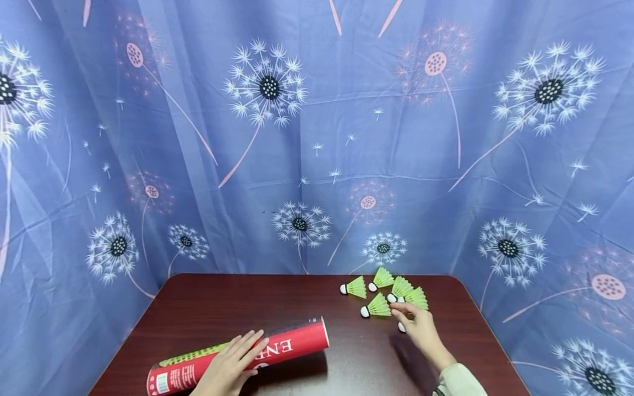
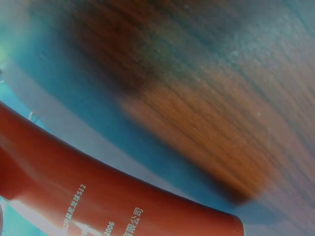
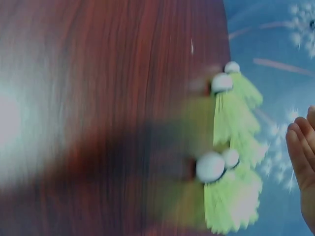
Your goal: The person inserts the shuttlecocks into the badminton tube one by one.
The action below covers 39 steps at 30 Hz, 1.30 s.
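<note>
A long red shuttlecock tube [image 1: 297,338] with white lettering lies slanted at the front left of the table. My left hand [image 1: 230,363] holds it across the middle, fingers over its upper side and thumb along the near side. The tube [image 2: 123,196] also fills the lower part of the left wrist view. At the right, my right hand [image 1: 418,330] is over a group of yellow-green shuttlecocks [image 1: 376,306] with white heads. One white head [image 1: 402,327] shows just below its thumb. In the right wrist view the fingers [image 3: 300,147] are extended, with nothing between them.
Several shuttlecocks [image 1: 353,287] lie near the table's back right edge, some overlapping. The dark brown table [image 1: 277,302] is enclosed at the back and sides by a blue curtain [image 1: 317,137] with a dandelion print.
</note>
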Motion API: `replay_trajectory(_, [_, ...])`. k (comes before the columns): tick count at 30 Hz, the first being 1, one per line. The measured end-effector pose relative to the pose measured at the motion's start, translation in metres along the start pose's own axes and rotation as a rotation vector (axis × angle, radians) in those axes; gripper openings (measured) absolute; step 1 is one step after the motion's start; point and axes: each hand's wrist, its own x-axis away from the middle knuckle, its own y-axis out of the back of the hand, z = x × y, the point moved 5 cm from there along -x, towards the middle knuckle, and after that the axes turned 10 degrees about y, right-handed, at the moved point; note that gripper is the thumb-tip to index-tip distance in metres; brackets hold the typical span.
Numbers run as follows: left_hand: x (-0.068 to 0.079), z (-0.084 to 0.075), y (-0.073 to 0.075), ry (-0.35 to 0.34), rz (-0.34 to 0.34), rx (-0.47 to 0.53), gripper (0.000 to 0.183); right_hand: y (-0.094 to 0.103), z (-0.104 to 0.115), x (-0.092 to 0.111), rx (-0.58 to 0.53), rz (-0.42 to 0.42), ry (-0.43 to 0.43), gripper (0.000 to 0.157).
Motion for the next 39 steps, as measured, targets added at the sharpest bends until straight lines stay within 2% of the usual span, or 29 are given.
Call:
replay_trajectory(4, [0.001, 0.001, 0.0, 0.0, 0.002, -0.002, 0.081, 0.017, -0.016, 0.001, 0.07, -0.041, 0.023, 0.019])
replay_trajectory(9, [0.001, 0.002, -0.001, 0.022, 0.035, 0.0, 0.082, 0.032, -0.032, 0.006, 0.129, -0.062, 0.023, 0.022])
replay_trajectory(14, [-0.001, 0.002, 0.002, 0.003, -0.003, 0.01, 0.058, 0.04, -0.042, 0.013, 0.201, -0.065, 0.017, 0.026])
replay_trajectory(22, [-0.001, 0.001, 0.004, -0.003, -0.029, 0.015, 0.061, 0.043, -0.054, 0.023, 0.263, -0.004, -0.084, 0.03])
replay_trajectory(27, [0.0, 0.001, 0.004, 0.007, -0.013, 0.023, 0.062, 0.039, -0.056, 0.026, 0.262, 0.032, -0.105, 0.026])
replay_trajectory(33, [-0.001, 0.001, 0.006, -0.014, -0.028, 0.015, 0.06, 0.038, -0.059, 0.027, 0.282, 0.02, -0.118, 0.013])
replay_trajectory(39, [0.001, 0.003, 0.005, -0.008, -0.021, 0.009, 0.06, 0.04, -0.06, 0.03, 0.295, 0.037, -0.135, 0.014])
